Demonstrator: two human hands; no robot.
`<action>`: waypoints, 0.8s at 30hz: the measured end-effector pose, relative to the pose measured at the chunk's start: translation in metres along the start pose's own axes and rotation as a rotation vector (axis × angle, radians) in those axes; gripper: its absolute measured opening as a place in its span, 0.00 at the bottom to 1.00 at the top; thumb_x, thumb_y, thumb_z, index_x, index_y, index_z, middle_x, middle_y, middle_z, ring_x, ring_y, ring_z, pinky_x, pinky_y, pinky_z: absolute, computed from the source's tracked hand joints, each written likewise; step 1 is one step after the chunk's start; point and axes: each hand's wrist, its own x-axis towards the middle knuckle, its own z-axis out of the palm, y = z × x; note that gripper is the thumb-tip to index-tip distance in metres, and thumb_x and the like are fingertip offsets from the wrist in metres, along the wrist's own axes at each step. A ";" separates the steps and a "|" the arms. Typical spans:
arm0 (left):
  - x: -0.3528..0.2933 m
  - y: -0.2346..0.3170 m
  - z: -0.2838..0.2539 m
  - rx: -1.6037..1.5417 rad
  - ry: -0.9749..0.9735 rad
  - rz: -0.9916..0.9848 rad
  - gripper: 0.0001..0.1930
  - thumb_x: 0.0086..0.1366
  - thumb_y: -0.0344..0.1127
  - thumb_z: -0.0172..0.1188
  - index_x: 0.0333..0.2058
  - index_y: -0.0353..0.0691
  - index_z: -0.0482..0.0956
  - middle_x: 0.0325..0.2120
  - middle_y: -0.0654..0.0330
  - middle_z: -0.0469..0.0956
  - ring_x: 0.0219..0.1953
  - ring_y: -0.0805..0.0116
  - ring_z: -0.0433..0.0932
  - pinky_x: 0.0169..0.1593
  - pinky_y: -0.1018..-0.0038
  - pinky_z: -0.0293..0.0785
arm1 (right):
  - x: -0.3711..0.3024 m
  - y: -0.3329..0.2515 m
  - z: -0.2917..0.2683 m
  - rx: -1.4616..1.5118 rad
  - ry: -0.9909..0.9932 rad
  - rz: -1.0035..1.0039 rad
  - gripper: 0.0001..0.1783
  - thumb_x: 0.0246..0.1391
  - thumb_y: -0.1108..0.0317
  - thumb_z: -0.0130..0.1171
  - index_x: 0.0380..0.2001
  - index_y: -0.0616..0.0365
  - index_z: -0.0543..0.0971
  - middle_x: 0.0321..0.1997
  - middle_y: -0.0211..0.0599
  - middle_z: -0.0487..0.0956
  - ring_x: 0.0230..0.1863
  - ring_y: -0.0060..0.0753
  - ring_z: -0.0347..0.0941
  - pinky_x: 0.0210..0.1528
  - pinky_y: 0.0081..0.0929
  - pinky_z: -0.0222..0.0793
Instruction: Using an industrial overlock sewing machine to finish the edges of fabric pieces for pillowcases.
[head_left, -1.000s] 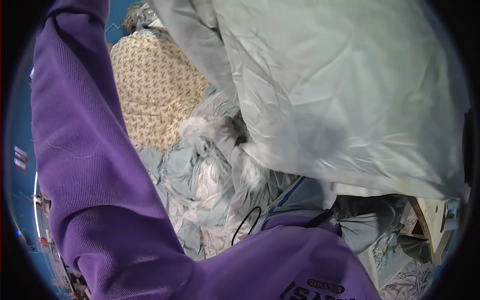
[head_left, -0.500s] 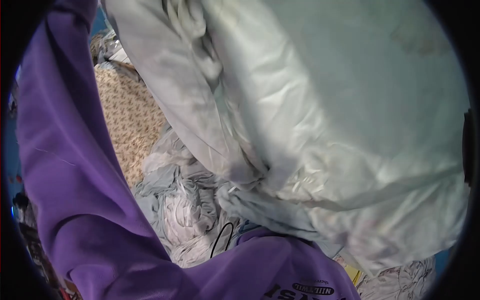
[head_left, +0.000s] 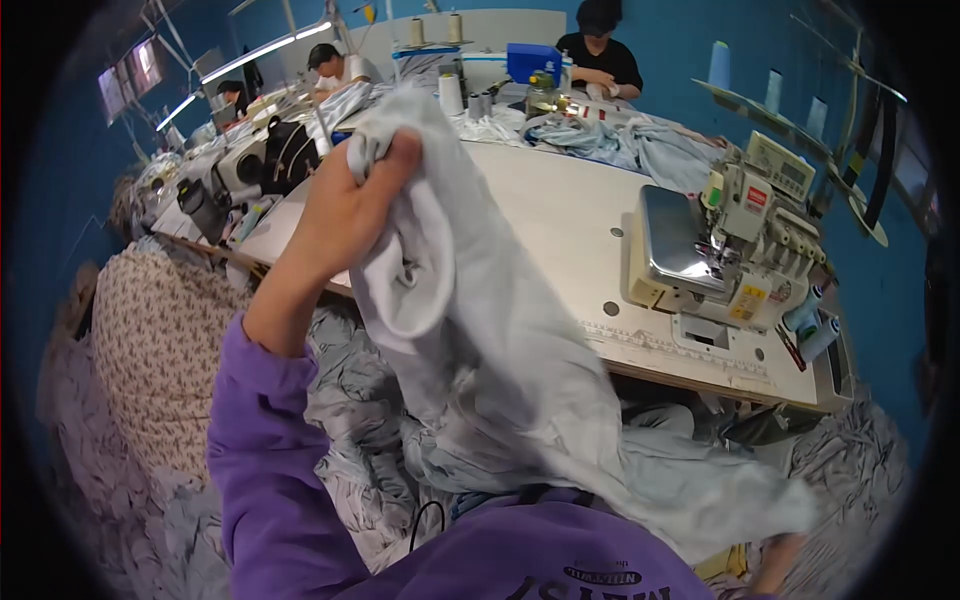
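My left hand (head_left: 345, 210) is closed around one bunched end of a pale grey-white cloth garment (head_left: 530, 330), held up above the near edge of the table. A rolled, tube-like fold hangs just below the fingers. From there the cloth slants down to the right across my front, slightly blurred. At its lower right end my right hand (head_left: 778, 560) shows only in part; the cloth and the picture's edge hide its fingers. Past the garment stands an overlock sewing machine (head_left: 745, 235) with a shiny metal plate, set into a white table (head_left: 540, 200).
Heaps of pale cloth (head_left: 370, 390) lie below the table edge, beside a stuffed floral-print sack (head_left: 165, 350) at left. More garments (head_left: 640, 145) lie on the far table, where a person in black (head_left: 605, 60) works. Thread cones (head_left: 720, 65) stand on a rack above the machine.
The garment, which filled most of the view, is now lower and smaller. My left arm has come down, bringing its hand into view. The table, machine and room now show.
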 end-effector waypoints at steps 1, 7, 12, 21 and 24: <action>0.014 0.011 0.023 -0.097 -0.099 0.078 0.19 0.59 0.50 0.60 0.35 0.37 0.74 0.29 0.65 0.75 0.33 0.76 0.71 0.38 0.75 0.68 | -0.044 -0.059 -0.010 -0.002 0.042 0.107 0.23 0.55 0.60 0.49 0.51 0.63 0.70 0.49 0.54 0.73 0.48 0.46 0.69 0.50 0.37 0.63; 0.016 0.020 0.047 0.141 -0.357 0.373 0.29 0.38 0.45 0.75 0.37 0.37 0.75 0.33 0.59 0.76 0.36 0.63 0.75 0.42 0.70 0.69 | -0.105 -0.118 0.133 0.312 -0.082 0.341 0.24 0.55 0.63 0.48 0.52 0.65 0.68 0.52 0.53 0.71 0.52 0.45 0.67 0.55 0.36 0.61; 0.008 0.032 0.073 0.084 -0.431 0.349 0.16 0.45 0.36 0.71 0.33 0.39 0.79 0.30 0.61 0.77 0.34 0.70 0.75 0.38 0.77 0.69 | -0.184 -0.045 0.242 0.631 -0.217 0.516 0.24 0.55 0.65 0.48 0.53 0.67 0.66 0.54 0.52 0.69 0.56 0.45 0.65 0.58 0.36 0.59; -0.058 -0.003 0.150 -0.457 -0.819 0.271 0.18 0.49 0.34 0.69 0.39 0.35 0.78 0.41 0.55 0.76 0.42 0.61 0.76 0.46 0.69 0.71 | -0.140 -0.113 0.272 1.219 -1.090 0.036 0.26 0.43 0.73 0.60 0.50 0.61 0.71 0.49 0.43 0.74 0.52 0.40 0.68 0.55 0.27 0.61; -0.088 -0.060 0.150 -0.192 -1.083 -0.182 0.15 0.50 0.36 0.67 0.36 0.35 0.79 0.39 0.53 0.77 0.42 0.59 0.76 0.46 0.69 0.71 | -0.142 -0.072 0.267 1.252 -1.191 0.553 0.25 0.54 0.71 0.54 0.56 0.59 0.65 0.51 0.37 0.73 0.52 0.27 0.68 0.52 0.20 0.62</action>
